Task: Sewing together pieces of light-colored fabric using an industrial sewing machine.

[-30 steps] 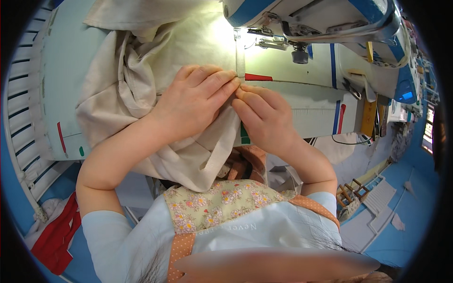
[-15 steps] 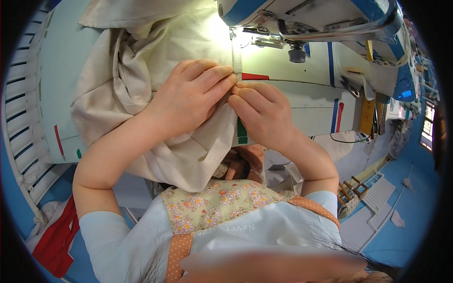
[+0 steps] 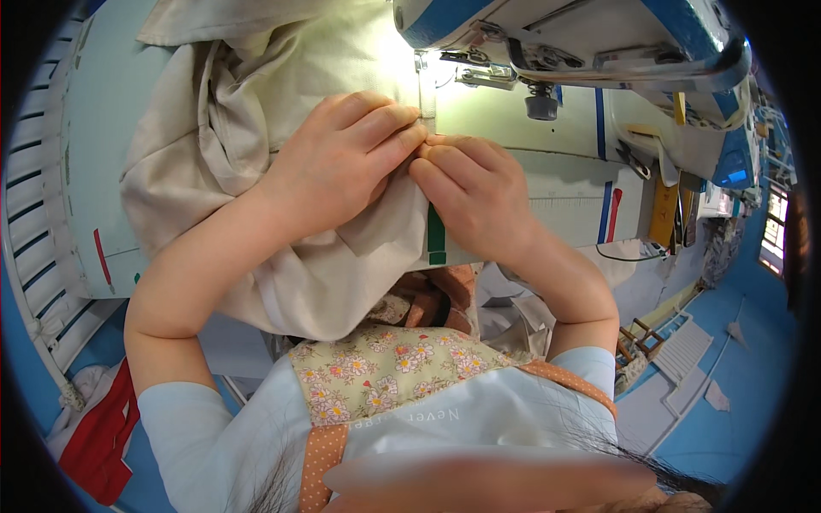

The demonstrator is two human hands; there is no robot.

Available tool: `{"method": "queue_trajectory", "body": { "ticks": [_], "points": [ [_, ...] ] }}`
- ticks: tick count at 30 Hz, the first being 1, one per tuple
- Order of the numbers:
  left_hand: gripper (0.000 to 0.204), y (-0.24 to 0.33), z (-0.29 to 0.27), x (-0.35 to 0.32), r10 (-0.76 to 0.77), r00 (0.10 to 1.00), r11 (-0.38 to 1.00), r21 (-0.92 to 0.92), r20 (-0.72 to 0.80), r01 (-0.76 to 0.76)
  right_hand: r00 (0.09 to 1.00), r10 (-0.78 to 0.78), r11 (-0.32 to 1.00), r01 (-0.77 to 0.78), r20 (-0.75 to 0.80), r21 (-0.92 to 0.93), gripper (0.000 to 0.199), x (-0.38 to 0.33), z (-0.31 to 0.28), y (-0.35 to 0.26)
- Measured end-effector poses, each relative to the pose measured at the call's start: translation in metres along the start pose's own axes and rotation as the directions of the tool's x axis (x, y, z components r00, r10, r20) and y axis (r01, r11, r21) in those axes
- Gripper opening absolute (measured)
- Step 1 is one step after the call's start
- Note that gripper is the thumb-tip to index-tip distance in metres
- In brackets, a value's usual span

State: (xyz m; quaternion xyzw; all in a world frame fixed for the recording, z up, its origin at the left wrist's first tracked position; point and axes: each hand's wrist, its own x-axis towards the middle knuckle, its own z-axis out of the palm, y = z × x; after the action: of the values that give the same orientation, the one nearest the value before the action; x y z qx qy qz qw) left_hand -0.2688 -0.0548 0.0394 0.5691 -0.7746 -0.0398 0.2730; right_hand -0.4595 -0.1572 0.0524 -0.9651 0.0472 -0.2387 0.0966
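Observation:
A large piece of beige fabric [image 3: 359,64] lies bunched on the sewing table and drapes over its front edge. My left hand [image 3: 351,158] is closed, pinching the fabric's right-hand edge. Right beside it, my right hand [image 3: 475,188] is also closed, its fingertips pinching that same edge. The fingertips of both hands nearly meet. From there the edge, which looks folded, runs up to the needle area of a blue-and-white sewing machine [image 3: 547,51]. A bright lamp lights the cloth by the presser foot. The exact fold between my fingers is hidden.
Coloured tape strips, among them a dark green one [image 3: 437,235], mark the pale green tabletop [image 3: 564,179]. Small scissors [image 3: 633,158] rest to the right under the machine. A white slatted rack [image 3: 38,188] borders the table's left side. Red cloth [image 3: 103,440] hangs at lower left.
Both hands have shifted slightly up toward the needle, with the fabric edge between them. The fabric hanging over the front edge has drawn up a little.

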Motion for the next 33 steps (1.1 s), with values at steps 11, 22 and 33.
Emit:
{"method": "queue_trajectory", "body": {
  "ticks": [11,22,33],
  "points": [
    [0.047,-0.014,0.0,0.008,0.031,0.999,0.999,-0.015,-0.007,-0.031,1.0,-0.03,1.0,0.03,0.005,-0.005,0.017,0.01,0.001,0.011],
    [0.049,-0.028,0.001,0.017,0.036,0.999,0.999,-0.021,-0.007,-0.036,0.998,0.018,0.999,-0.016,0.063,-0.04,0.018,0.014,0.004,0.022],
    [0.024,-0.05,0.004,0.032,0.125,0.981,0.992,0.035,-0.145,-0.121,0.984,0.125,0.991,-0.116,0.13,-0.074,0.034,0.022,0.011,0.024]
  ]
}}
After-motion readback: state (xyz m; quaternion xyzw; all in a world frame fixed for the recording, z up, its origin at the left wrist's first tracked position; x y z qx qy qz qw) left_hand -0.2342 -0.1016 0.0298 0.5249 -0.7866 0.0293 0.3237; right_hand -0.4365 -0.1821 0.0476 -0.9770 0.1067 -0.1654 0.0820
